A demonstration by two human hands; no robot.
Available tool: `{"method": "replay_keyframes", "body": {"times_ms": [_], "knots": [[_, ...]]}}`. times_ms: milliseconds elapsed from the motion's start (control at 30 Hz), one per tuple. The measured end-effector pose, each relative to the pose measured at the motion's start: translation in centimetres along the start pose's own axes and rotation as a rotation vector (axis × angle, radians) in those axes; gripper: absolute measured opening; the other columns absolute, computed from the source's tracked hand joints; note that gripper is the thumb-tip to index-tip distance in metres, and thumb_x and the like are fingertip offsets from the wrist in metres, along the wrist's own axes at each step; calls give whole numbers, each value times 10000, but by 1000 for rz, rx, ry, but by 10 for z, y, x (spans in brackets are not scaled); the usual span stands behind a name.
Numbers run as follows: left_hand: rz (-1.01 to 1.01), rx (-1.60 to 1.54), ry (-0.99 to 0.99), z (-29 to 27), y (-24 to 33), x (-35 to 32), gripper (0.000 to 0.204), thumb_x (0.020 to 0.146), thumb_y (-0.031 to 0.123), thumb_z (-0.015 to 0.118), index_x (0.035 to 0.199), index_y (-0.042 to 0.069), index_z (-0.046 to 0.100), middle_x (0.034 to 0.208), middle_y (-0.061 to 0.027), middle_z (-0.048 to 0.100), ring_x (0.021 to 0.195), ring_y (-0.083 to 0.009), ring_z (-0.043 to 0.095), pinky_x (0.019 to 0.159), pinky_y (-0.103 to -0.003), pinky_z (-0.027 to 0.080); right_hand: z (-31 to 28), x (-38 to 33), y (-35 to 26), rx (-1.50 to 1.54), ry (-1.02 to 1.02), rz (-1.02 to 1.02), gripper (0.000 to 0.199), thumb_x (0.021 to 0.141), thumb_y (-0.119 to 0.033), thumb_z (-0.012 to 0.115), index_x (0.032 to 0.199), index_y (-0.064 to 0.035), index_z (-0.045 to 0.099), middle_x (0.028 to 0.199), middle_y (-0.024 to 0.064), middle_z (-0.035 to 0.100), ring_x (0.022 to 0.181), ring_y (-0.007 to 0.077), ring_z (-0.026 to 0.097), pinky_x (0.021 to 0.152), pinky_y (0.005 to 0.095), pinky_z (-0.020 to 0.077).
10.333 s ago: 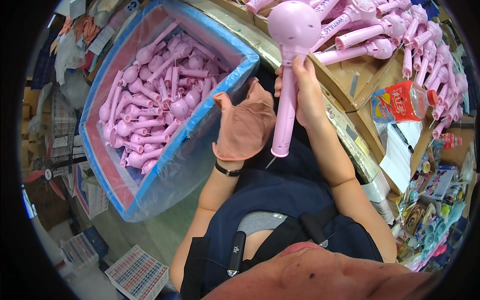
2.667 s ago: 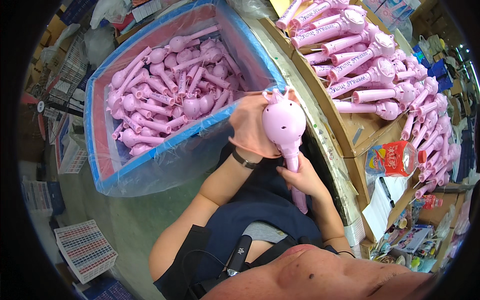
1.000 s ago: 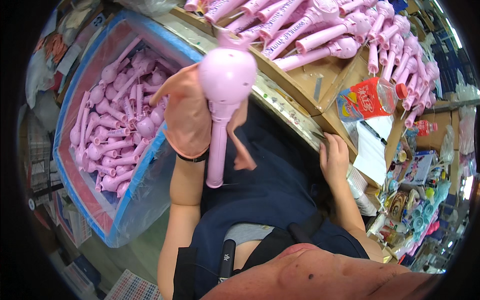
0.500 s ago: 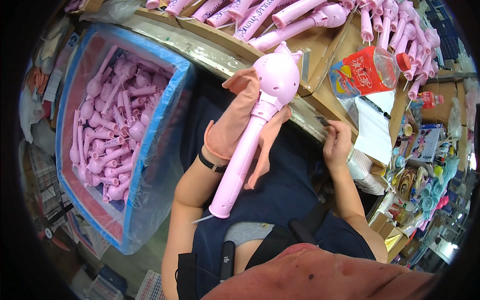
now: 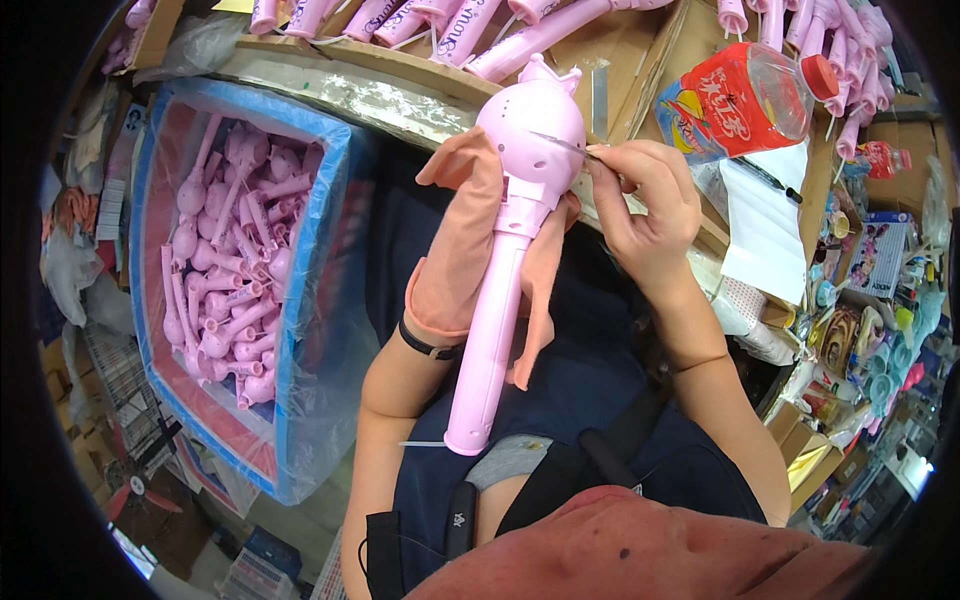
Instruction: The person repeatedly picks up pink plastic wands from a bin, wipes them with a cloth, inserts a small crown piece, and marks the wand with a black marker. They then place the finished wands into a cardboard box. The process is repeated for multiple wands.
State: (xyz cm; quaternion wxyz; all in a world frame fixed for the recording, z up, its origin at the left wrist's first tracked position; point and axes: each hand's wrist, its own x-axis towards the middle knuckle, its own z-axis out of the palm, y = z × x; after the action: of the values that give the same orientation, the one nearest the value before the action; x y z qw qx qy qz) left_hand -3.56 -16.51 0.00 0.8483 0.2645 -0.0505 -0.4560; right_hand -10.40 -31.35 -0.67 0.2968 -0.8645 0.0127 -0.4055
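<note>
My left hand (image 5: 452, 255) wears a loose orange cloth glove and is closed round the neck of a pink plastic toy wand (image 5: 487, 340). The wand stands tilted, its round, crown-topped head up and its hollow handle end toward my body. A thin white strand sticks out at that lower end. In my right hand (image 5: 652, 205), thumb and fingers pinch a slim pointed tool (image 5: 574, 147). Its thin tip lies across the front of the wand's head, at or very near the surface. I cannot tell the tool's exact kind.
At left, a blue-rimmed bin (image 5: 285, 400) lined with clear plastic holds many pink wands. More wands lie in cardboard trays (image 5: 640, 85) on the bench. A red-labelled drink bottle (image 5: 735, 100), a white paper (image 5: 765, 235) and a black pen (image 5: 768, 178) are at right.
My right hand has come up and left from the bench edge, bringing the pointed tool onto the wand's head. The wand has shifted slightly and stands more upright, still in my left hand.
</note>
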Motion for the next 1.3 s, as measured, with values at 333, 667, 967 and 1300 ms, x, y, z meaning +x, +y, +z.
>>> {"method": "replay_keyframes", "body": {"times_ms": [333, 667, 967, 1300], "knots": [[47, 57, -70, -8, 1, 2, 509, 1023, 456, 397, 1320, 45, 429, 1184, -73, 535, 1050, -165, 542, 940, -322, 454, -3, 1, 1, -22, -35, -67, 226, 689, -4, 767, 892, -67, 690, 801, 86, 644, 653, 226, 624, 555, 316, 499], [39, -47, -94, -6, 0, 2, 524, 1004, 480, 429, 1336, 73, 428, 1229, -63, 529, 1073, -165, 543, 966, -343, 444, -2, 0, 0, -34, 29, 24, 216, 691, 4, 762, 883, -65, 690, 786, 86, 641, 654, 233, 632, 557, 311, 508], [-22, -109, -90, -9, 2, 4, 506, 1007, 481, 422, 1304, 73, 434, 1231, -45, 513, 1096, -149, 522, 966, -320, 430, -2, 5, 0, -55, -66, -77, 195, 701, -28, 742, 878, -74, 677, 811, 69, 654, 710, 237, 651, 580, 336, 512], [-7, 36, 5, -6, 0, -1, 525, 1003, 496, 418, 1313, 73, 425, 1264, -57, 510, 1145, -136, 511, 1013, -311, 404, 1, 11, -1, -41, 47, 77, 164, 718, -53, 744, 864, -72, 672, 777, 67, 634, 684, 229, 646, 557, 317, 504]]}}
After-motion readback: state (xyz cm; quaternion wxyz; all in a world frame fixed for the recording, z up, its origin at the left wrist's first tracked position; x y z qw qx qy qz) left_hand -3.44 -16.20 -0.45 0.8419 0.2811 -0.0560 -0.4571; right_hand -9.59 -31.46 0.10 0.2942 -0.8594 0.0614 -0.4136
